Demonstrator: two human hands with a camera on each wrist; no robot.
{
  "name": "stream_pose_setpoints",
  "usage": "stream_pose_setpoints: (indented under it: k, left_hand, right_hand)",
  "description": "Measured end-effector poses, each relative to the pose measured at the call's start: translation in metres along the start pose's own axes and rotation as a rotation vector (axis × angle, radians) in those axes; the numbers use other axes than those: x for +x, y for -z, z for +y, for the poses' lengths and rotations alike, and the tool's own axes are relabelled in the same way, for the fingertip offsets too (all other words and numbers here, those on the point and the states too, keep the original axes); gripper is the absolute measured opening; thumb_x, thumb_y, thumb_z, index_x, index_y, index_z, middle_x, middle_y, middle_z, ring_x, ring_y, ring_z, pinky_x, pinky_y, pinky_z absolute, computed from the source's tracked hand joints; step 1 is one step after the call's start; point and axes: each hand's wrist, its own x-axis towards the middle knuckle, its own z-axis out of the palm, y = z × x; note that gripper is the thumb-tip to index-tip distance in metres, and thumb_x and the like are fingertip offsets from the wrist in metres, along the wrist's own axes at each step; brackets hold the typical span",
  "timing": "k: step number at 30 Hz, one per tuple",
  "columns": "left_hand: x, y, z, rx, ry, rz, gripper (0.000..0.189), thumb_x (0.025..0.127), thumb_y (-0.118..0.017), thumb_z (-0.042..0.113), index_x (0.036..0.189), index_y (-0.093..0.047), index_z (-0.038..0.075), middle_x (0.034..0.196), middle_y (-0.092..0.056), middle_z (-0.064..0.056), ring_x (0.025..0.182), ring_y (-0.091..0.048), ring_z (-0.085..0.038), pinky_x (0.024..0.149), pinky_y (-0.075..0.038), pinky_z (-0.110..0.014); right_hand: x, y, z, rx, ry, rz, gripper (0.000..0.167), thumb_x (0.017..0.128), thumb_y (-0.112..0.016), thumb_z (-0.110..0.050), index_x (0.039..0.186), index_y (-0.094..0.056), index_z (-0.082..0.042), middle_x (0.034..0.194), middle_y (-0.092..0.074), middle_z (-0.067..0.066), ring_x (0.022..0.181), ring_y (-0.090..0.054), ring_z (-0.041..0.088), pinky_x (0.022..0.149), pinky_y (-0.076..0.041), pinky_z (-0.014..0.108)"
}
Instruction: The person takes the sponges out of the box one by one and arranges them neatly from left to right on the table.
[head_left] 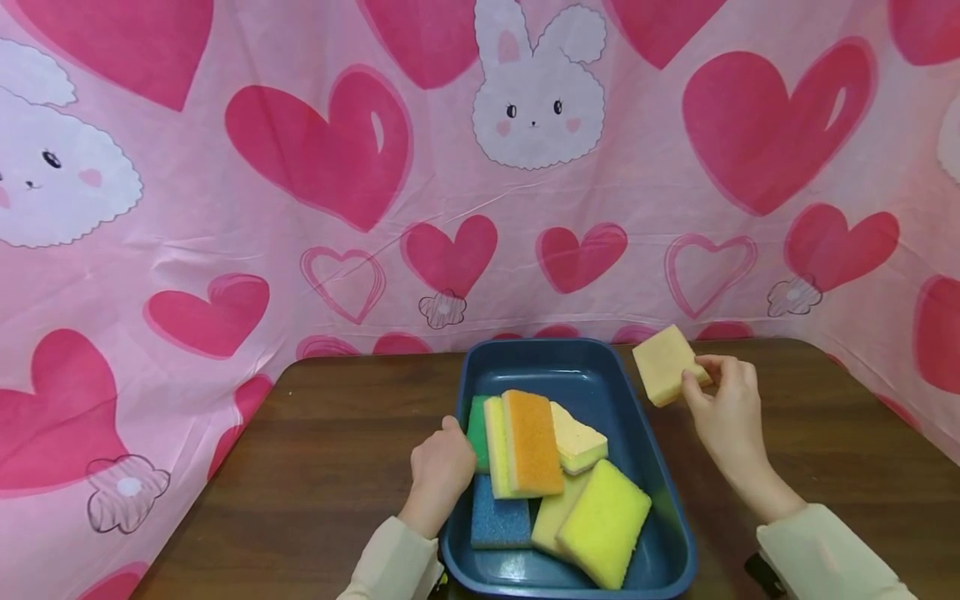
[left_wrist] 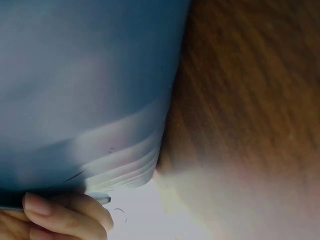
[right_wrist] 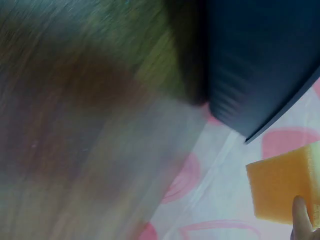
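My right hand [head_left: 729, 408] pinches a pale yellow sponge [head_left: 666, 365] by one edge, held up past the right rim of a blue tray [head_left: 660, 467]. In the right wrist view that sponge [right_wrist: 280, 187] shows an orange-tinted face with a fingertip on it. My left hand [head_left: 441, 467] grips the tray's left rim; its curled fingers [left_wrist: 70, 215] show over the edge in the left wrist view. Inside the tray lie several sponges: a green one [head_left: 477, 433], an orange-faced one [head_left: 534, 442], a cream-topped one [head_left: 577, 437], a blue one [head_left: 500, 512], a beige one [head_left: 553, 517] and a bright yellow one [head_left: 606, 525].
The tray stands on a dark wooden table [head_left: 330, 467], its far end near the table's back edge. A pink cloth [head_left: 450, 192] with hearts and rabbits hangs behind the table and along its sides. Bare tray floor shows at the far end.
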Motion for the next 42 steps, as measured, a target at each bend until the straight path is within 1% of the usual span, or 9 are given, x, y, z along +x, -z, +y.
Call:
stream_pose_setpoints:
  k: [4,6,9,12,14,23,32,39,42]
  left_hand:
    - [0.0,0.0,0.0,-0.001,0.001,0.002,0.024,0.089,-0.058,0.017,0.103,-0.049,0.001,0.068,-0.05,-0.011,0.06,-0.049,-0.024,0.061,-0.046,-0.036]
    - [0.0,0.0,0.0,-0.006,0.0,0.002,0.024,0.089,-0.058,0.017,0.103,-0.049,0.001,0.068,-0.049,-0.011,0.06,-0.049,-0.024,0.061,-0.046,-0.036]
    - [0.001,-0.001,0.0,-0.008,-0.004,0.005,0.024,0.089,-0.057,0.017,0.104,-0.049,0.0,0.068,-0.049,-0.011,0.06,-0.048,-0.024,0.061,-0.045,-0.036]
    - [0.001,-0.001,-0.001,0.003,-0.003,0.007,0.025,0.09,-0.055,0.017,0.106,-0.049,0.0,0.069,-0.05,-0.011,0.061,-0.049,-0.024,0.062,-0.046,-0.037]
    - [0.002,-0.002,-0.001,0.018,-0.007,0.01,0.025,0.091,-0.053,0.017,0.108,-0.05,0.0,0.071,-0.053,-0.012,0.062,-0.051,-0.024,0.063,-0.047,-0.039]
    - [0.004,-0.003,-0.001,0.033,-0.009,0.016,0.021,0.092,-0.05,0.016,0.105,-0.05,0.0,0.072,-0.056,-0.013,0.062,-0.052,-0.025,0.066,-0.048,-0.042]
    - [0.004,-0.003,0.0,0.053,-0.009,0.028,0.021,0.092,-0.051,0.017,0.104,-0.05,0.0,0.074,-0.059,-0.014,0.062,-0.054,-0.025,0.067,-0.049,-0.043]
    - [0.003,-0.002,0.001,0.065,-0.014,0.036,0.019,0.093,-0.051,0.016,0.102,-0.05,0.0,0.075,-0.06,-0.015,0.062,-0.056,-0.026,0.066,-0.05,-0.043]
    - [0.002,-0.002,0.001,0.061,-0.015,0.033,0.02,0.093,-0.051,0.016,0.103,-0.05,0.0,0.075,-0.06,-0.016,0.063,-0.056,-0.026,0.066,-0.05,-0.043]
  right_hand:
    - [0.003,-0.002,0.009,-0.022,-0.013,-0.002,0.027,0.088,-0.059,-0.003,0.108,-0.052,0.013,0.104,-0.045,0.029,0.089,-0.049,0.037,0.064,-0.026,0.004]
    - [0.005,-0.003,0.014,-0.039,-0.014,-0.005,0.026,0.088,-0.059,-0.003,0.107,-0.053,0.014,0.103,-0.046,0.03,0.09,-0.049,0.039,0.065,-0.029,0.007]
    - [0.007,-0.006,0.021,-0.068,-0.026,-0.021,0.025,0.088,-0.059,-0.003,0.105,-0.053,0.015,0.102,-0.048,0.031,0.093,-0.048,0.042,0.073,-0.037,0.026]
    - [0.009,-0.008,0.029,-0.093,-0.049,-0.049,0.025,0.089,-0.058,-0.003,0.104,-0.053,0.016,0.101,-0.049,0.033,0.095,-0.047,0.044,0.077,-0.036,0.048]
    - [0.01,-0.01,0.034,-0.099,-0.071,-0.071,0.025,0.089,-0.057,-0.003,0.104,-0.052,0.017,0.1,-0.049,0.034,0.096,-0.046,0.045,0.08,-0.035,0.053]
    - [0.015,-0.016,0.052,-0.129,-0.149,-0.184,0.026,0.091,-0.054,-0.006,0.103,-0.05,0.018,0.099,-0.048,0.035,0.095,-0.046,0.046,0.078,-0.036,0.051]
    - [0.02,-0.021,0.064,-0.156,-0.195,-0.278,0.029,0.092,-0.052,-0.009,0.103,-0.049,0.018,0.1,-0.05,0.039,0.098,-0.046,0.051,0.085,-0.037,0.056]
    - [0.025,-0.019,0.071,-0.207,-0.254,-0.411,0.034,0.093,-0.05,-0.013,0.106,-0.047,0.018,0.102,-0.052,0.039,0.093,-0.051,0.049,0.08,-0.042,0.052]
    - [0.026,-0.018,0.075,-0.212,-0.276,-0.445,0.034,0.093,-0.049,-0.014,0.107,-0.045,0.017,0.104,-0.053,0.039,0.093,-0.052,0.047,0.079,-0.043,0.051]
